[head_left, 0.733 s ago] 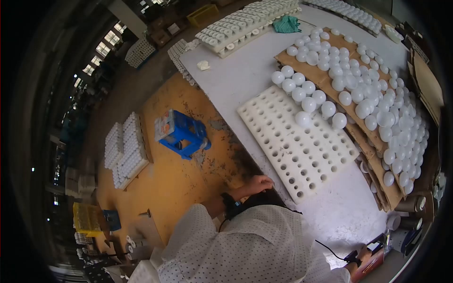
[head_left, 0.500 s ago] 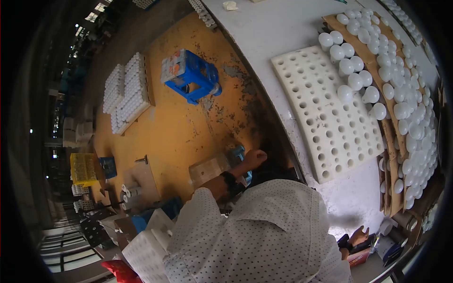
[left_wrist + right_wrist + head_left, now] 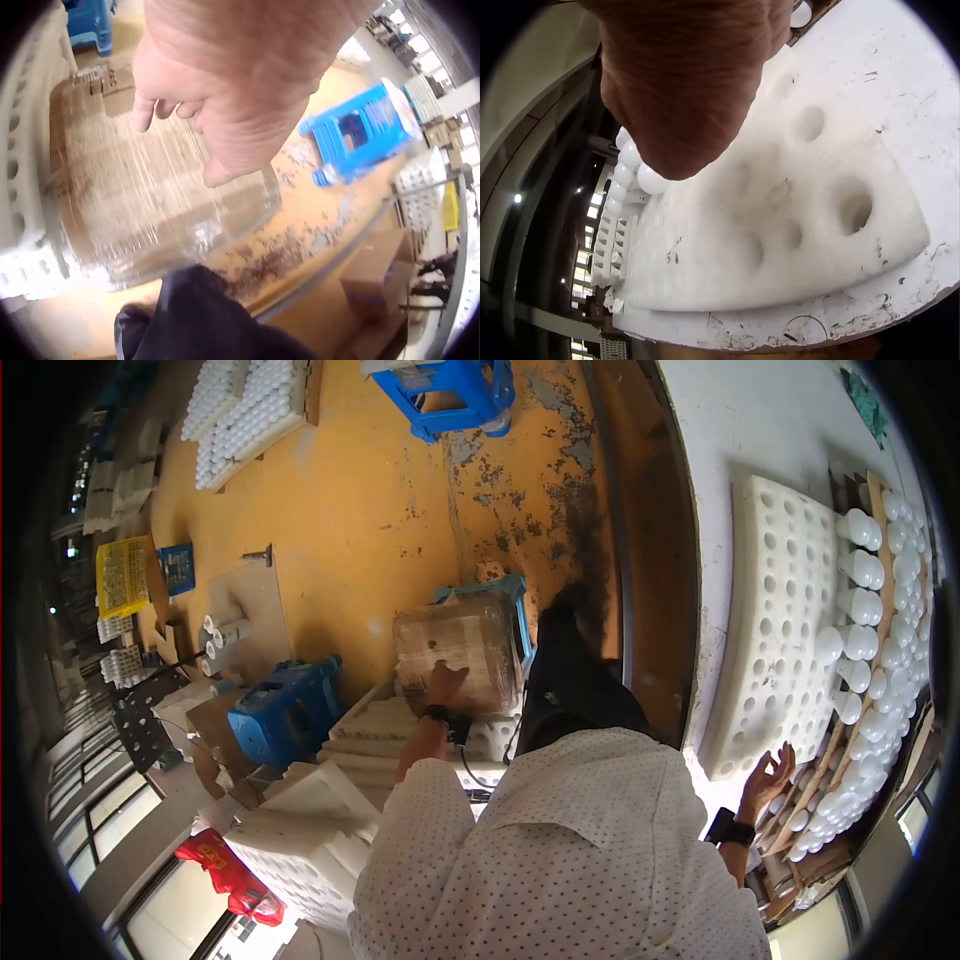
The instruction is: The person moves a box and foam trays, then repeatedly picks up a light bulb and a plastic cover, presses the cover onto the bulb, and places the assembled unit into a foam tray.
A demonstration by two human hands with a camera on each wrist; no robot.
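Observation:
The left hand (image 3: 447, 685) is over a cardboard-topped stool (image 3: 455, 645), its fingers loosely bent and holding nothing; the left wrist view shows the hand (image 3: 217, 97) above the worn cardboard (image 3: 142, 180). Whether it touches the cardboard I cannot tell. Near the lower end of the white foam tray with holes (image 3: 775, 620), the right hand (image 3: 768, 775) is raised with relaxed fingers and nothing in them. In the right wrist view the hand (image 3: 686, 90) is above the tray (image 3: 780, 217), its fingers hidden. White bulbs (image 3: 860, 605) lie along the tray's far side.
Stacked foam trays (image 3: 300, 840) stand beside the stool at the lower left, near a blue stool (image 3: 285, 710). Another blue stool (image 3: 450, 395) is on the orange floor. The white table's edge (image 3: 690, 560) runs along the person's right.
The head view has swung down and left, bringing the cardboard-topped stool into fuller view. The left hand has moved over the cardboard, and the right hand has come up beside the foam tray.

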